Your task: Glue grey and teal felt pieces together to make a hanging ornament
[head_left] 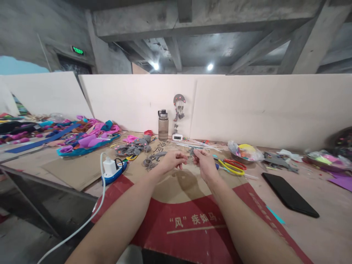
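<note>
Forearms (pixel 121 216) nearest us, stretched over the tabletop (pixel 327 227) and its red-and-tan cardboard sheet (pixel 192 238). Black smartphone (pixel 290 194) right of the sheet; yellow-handled scissors (pixel 235 172) just beyond our right wrist. Left hand (pixel 172 161): grip half-curled over tan cardboard, we can't tell if it pinches anything. Right hand (pixel 205 161): grip pinching a small grey piece (pixel 191 150) between thumb and fingers, held between our two hands.

The left hand (pixel 172 161) curls loosely; the right hand (pixel 204 162) pinches.
</note>
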Tool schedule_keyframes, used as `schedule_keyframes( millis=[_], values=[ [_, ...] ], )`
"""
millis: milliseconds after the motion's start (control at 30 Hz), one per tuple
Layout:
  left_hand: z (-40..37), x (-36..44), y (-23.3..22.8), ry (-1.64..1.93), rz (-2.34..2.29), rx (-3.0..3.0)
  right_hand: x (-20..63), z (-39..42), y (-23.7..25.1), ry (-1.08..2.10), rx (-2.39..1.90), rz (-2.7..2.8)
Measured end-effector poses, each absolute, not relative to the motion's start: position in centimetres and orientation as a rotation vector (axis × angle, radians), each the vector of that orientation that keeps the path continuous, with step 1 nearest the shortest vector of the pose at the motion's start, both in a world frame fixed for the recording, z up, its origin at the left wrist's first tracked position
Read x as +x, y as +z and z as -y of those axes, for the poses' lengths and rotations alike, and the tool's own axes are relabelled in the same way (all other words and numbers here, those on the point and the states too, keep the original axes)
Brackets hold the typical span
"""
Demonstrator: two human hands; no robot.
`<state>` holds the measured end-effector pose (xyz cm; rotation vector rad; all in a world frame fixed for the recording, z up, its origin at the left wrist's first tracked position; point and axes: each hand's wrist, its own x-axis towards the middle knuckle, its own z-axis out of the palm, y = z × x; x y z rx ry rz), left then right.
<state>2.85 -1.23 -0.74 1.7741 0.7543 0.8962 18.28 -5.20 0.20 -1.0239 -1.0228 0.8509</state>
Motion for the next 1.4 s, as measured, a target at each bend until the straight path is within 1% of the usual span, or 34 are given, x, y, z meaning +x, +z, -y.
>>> schedule_keyframes(
  millis=[167,267,433,567,767,1233,1333,1400],
  values=[
    [1.2,2.9,-0.9,0.906,-0.884,1.744,18.2,5.3,0.4,0.930,-1.022,1.044],
    [1.5,2.9,-0.6,0.925,-0.823,1.579,17.9,5.3,0.2,0.941,-1.047,1.096],
    [2.1,2.6,0.1,0.893,-0.647,1.556,17.6,5.1,-0.2,0.889,-1.087,1.167],
    [2.0,2.5,0.2,0.938,-0.691,1.583,17.5,4.9,-0.3,0.841,-1.077,1.173],
    [1.2,2.4,0.0,1.054,-0.803,1.381,17.9,4.5,-0.7,0.736,-1.047,1.111],
    [1.5,2.3,0.3,1.033,-0.810,1.456,18.4,4.9,0.0,0.763,-1.065,1.191],
    [1.6,2.4,0.3,1.022,-0.803,1.414,18.5,5.4,0.3,0.707,-1.102,1.218],
    [1.6,2.5,0.3,1.037,-0.792,1.382,18.3,5.9,0.6,0.547,-1.137,1.277]
  ],
)
